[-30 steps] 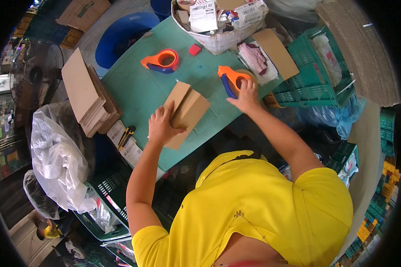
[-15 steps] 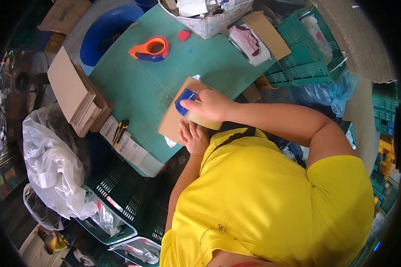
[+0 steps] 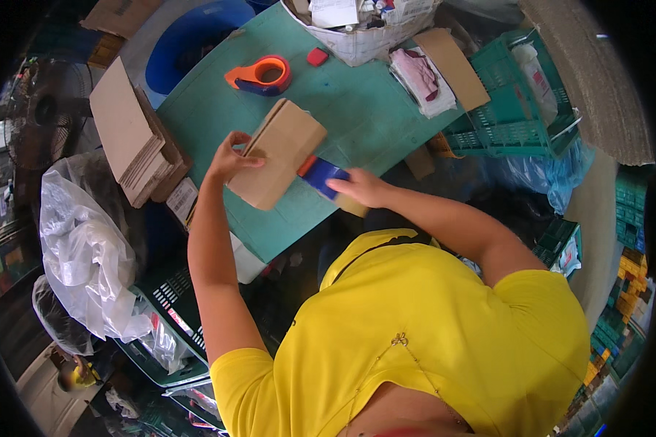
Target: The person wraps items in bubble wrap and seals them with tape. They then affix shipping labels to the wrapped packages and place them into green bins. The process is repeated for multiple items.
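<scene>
A small brown cardboard box [image 3: 283,154] is tilted over the green table [image 3: 339,95]. My left hand [image 3: 235,157] grips its left side, thumb on the face toward me and fingers around the edge. By the box's right side, my right hand [image 3: 361,187] is wrapped round a blue tape dispenser [image 3: 325,177] with an orange front and a roll of tape. The dispenser's front end is at the box's lower right edge; whether it touches, I cannot tell. A second tape dispenser [image 3: 264,75], orange and blue, lies on the table beyond the box.
Flattened cardboard [image 3: 127,138] stands at the table's left. A white basket [image 3: 357,40] of packages and a small red block [image 3: 318,57] are at the back. Folded cloths [image 3: 424,81] lie at the right, beside a green crate [image 3: 514,102]. Plastic bags [image 3: 87,218] hang at left.
The box has been lifted and turned, away from my body. My left hand has moved forward and left to its left side. My right hand has drawn the dispenser off its top face.
</scene>
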The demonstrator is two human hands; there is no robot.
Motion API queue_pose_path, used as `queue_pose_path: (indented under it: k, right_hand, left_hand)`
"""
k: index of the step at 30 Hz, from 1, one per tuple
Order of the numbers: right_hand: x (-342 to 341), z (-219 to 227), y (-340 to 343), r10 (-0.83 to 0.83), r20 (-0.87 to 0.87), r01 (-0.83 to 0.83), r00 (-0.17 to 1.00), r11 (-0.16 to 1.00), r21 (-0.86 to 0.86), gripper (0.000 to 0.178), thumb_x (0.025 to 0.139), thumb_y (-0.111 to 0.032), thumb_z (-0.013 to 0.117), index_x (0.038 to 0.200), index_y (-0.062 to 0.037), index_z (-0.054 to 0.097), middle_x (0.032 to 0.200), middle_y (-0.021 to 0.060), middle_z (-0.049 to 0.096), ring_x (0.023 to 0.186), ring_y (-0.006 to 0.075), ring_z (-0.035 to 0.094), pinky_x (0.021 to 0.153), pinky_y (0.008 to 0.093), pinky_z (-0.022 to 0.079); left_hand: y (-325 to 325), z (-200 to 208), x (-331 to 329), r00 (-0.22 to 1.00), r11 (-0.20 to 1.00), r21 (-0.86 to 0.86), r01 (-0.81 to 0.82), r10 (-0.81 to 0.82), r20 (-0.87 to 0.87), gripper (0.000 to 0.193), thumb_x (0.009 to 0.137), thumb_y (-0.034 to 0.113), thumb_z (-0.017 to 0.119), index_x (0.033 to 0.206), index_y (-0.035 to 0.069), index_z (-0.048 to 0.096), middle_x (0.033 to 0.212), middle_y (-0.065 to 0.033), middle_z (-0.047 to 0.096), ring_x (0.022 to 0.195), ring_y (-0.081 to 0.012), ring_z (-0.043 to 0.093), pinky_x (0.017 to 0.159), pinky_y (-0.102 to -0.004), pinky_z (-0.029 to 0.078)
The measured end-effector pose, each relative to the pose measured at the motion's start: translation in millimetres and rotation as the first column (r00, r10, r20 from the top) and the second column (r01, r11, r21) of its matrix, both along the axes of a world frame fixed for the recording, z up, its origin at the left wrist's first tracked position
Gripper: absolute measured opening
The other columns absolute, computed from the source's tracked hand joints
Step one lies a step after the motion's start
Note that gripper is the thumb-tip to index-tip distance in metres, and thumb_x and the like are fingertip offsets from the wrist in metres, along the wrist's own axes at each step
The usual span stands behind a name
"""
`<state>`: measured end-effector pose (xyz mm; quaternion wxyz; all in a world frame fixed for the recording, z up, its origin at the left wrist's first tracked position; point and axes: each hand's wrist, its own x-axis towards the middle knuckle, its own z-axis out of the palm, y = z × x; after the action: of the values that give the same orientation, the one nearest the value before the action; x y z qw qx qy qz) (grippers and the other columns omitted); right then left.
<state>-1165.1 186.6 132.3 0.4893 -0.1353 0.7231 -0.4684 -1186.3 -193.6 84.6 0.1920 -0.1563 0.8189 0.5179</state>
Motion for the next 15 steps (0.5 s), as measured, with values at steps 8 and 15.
queue_pose_path:
  k: [8,15]
  right_hand:
    - [-24,79,-1,-0.415,-0.232,0.4,0.88,0.91,-0.111,0.041,0.091,-0.039,0.063,0.112,-0.0032,0.067,0.092,0.0115,0.072,0.084,0.0215,0.069,0.075,0.0342,0.053]
    - [-7,67,-56,0.064,-0.413,-0.069,0.908,0.998,0.004,0.051,0.087,-0.049,0.059,0.12,-0.0094,0.063,0.105,0.0196,0.069,0.096,0.0344,0.067,0.087,0.0416,0.05]
  left_hand:
    - [132,59,83,0.955,0.807,-0.59,0.019,-0.19,-0.228,0.087,0.066,0.039,0.085,0.141,0.014,0.047,0.139,-0.0159,0.047,0.133,-0.0359,0.041,0.108,-0.0522,0.034]
    - [237,-35,176,0.693,0.675,-0.585,-0.45,-0.149,-0.705,0.058,0.067,0.028,0.08,0.113,0.004,0.054,0.128,-0.0116,0.049,0.137,-0.0404,0.034,0.111,-0.0583,0.026]
